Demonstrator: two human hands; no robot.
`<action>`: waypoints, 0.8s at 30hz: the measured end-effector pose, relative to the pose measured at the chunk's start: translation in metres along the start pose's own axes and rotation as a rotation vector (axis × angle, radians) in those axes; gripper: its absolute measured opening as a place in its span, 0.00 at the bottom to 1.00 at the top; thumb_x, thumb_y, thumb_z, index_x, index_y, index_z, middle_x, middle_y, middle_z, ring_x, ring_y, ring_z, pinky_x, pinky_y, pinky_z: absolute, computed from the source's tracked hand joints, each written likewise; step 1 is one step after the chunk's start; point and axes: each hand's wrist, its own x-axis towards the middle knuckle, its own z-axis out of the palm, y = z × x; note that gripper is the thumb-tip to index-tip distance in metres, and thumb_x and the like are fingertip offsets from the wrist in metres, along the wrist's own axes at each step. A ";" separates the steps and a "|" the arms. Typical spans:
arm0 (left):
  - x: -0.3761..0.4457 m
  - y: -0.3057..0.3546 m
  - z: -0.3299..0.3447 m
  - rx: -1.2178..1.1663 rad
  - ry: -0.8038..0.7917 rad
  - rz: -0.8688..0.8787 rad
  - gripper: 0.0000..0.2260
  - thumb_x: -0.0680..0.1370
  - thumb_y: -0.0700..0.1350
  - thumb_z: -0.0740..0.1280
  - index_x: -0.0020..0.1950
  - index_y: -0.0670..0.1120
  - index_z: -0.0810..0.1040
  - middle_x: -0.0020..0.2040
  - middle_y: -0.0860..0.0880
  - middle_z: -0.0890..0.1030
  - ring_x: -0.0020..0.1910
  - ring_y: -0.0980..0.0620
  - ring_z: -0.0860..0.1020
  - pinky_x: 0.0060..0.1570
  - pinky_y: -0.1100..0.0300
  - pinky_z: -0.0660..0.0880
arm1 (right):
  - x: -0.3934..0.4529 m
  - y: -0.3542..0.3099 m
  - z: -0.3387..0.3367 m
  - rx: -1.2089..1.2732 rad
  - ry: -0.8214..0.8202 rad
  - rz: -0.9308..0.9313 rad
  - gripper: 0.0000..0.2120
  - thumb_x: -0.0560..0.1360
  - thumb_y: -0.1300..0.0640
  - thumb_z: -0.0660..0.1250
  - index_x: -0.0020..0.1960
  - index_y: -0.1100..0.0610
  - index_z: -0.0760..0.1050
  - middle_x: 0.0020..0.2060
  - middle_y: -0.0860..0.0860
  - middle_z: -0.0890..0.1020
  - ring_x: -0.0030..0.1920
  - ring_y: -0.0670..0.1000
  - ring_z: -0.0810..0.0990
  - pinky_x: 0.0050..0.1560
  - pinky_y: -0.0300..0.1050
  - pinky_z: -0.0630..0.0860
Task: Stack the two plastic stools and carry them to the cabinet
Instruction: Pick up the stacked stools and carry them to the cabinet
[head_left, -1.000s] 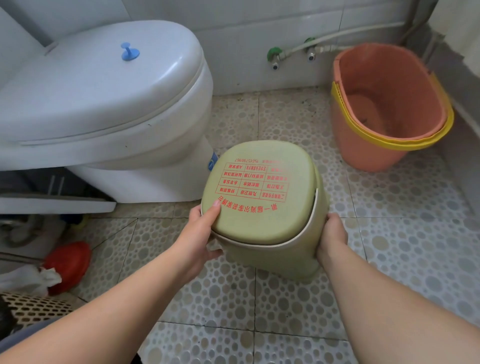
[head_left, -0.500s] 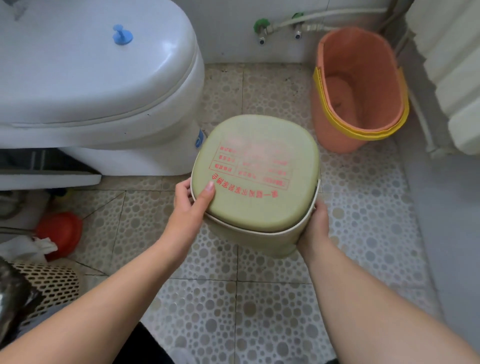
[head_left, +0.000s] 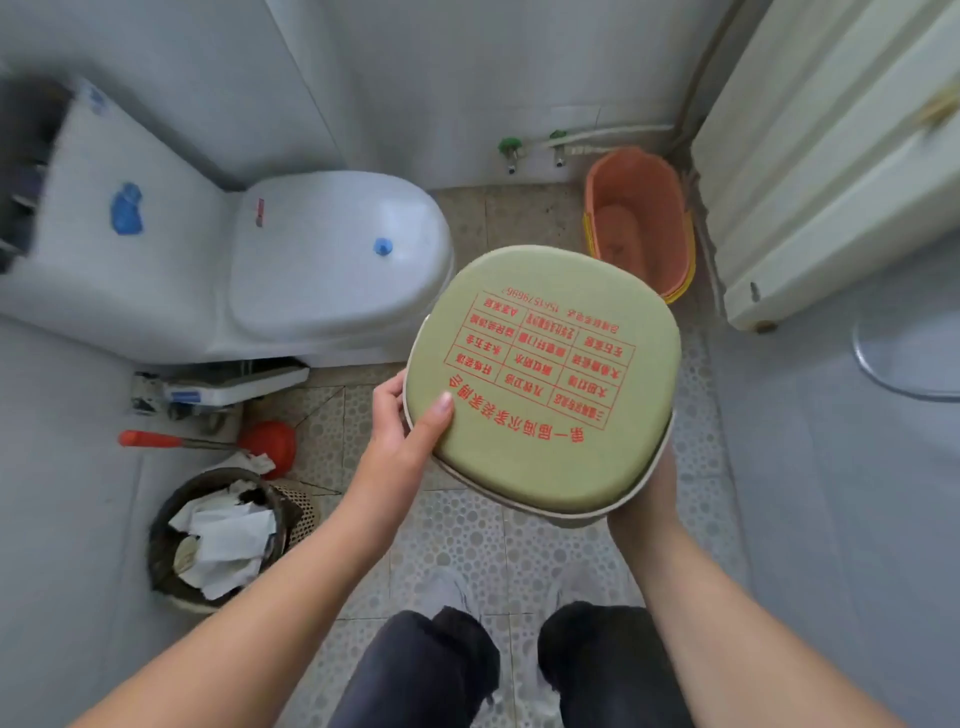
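We hold the two green plastic stools with red writing on top (head_left: 543, 379) up in the air in front of us, above the dotted tile floor (head_left: 457, 540); they look nested, one inside the other, because a pale rim peeks out under the top seat, though we cannot see the legs. Our left hand (head_left: 402, 434) wraps the left edge, thumb pressed on the seat and fingers curled below; our right hand (head_left: 641, 493) is mostly hidden under the right side, so we cannot tell how its fingers sit, but it seems to hold the stools up from below.

We think the stacking is done and the carrying is the step now; no cabinet shows here, so we must turn and walk out. To do it well, we keep both hands tight on both sides, so the bottom stool does not slip out; we keep the seat flat, not tipped. The room is small; the white toilet with a closed lid (head_left: 332, 260) is close on the left, the orange plastic bucket (head_left: 641, 218) is just behind the stools, and the dark bin full of paper (head_left: 223, 535) sits by our left foot; we step slowly and look where our feet go.
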 end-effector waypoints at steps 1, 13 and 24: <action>-0.017 0.030 -0.007 -0.009 -0.012 0.015 0.34 0.71 0.65 0.70 0.73 0.55 0.66 0.68 0.57 0.78 0.67 0.57 0.78 0.71 0.46 0.72 | -0.027 -0.018 0.003 -0.012 0.011 -0.020 0.25 0.78 0.38 0.65 0.66 0.53 0.83 0.61 0.53 0.87 0.63 0.58 0.84 0.69 0.64 0.75; -0.125 0.244 -0.063 -0.145 -0.064 0.358 0.31 0.73 0.73 0.58 0.69 0.56 0.70 0.71 0.52 0.76 0.72 0.52 0.73 0.74 0.42 0.66 | -0.258 -0.181 0.054 -0.087 0.064 -0.436 0.29 0.74 0.31 0.61 0.64 0.48 0.83 0.59 0.46 0.86 0.61 0.51 0.82 0.68 0.59 0.75; -0.160 0.372 -0.113 -0.262 -0.021 0.666 0.16 0.86 0.55 0.56 0.68 0.56 0.78 0.66 0.49 0.81 0.64 0.52 0.79 0.64 0.52 0.75 | -0.343 -0.250 0.117 0.128 -0.097 -0.314 0.33 0.73 0.32 0.59 0.69 0.52 0.78 0.62 0.54 0.83 0.62 0.61 0.80 0.68 0.61 0.74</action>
